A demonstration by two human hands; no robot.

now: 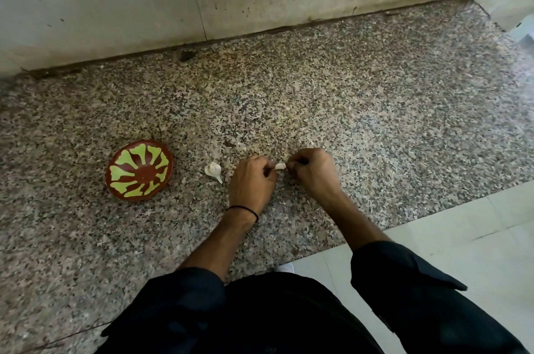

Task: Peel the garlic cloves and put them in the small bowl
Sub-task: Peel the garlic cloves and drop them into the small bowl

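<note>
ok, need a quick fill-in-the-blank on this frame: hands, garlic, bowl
1. The left hand and right hand together pinch one ____ between their fingertips.
2. The small bowl is ____ inside.
3. A loose garlic piece lies on the counter between the small bowl and the ____ hand.

Missing words: garlic clove; empty; left.

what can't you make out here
Head view: small white garlic clove mostly covered by left hand and right hand; how far peeled is unclear.
Head view: white garlic piece near the brown-and-green clay bowl, too small to tell clove from skin.
</note>
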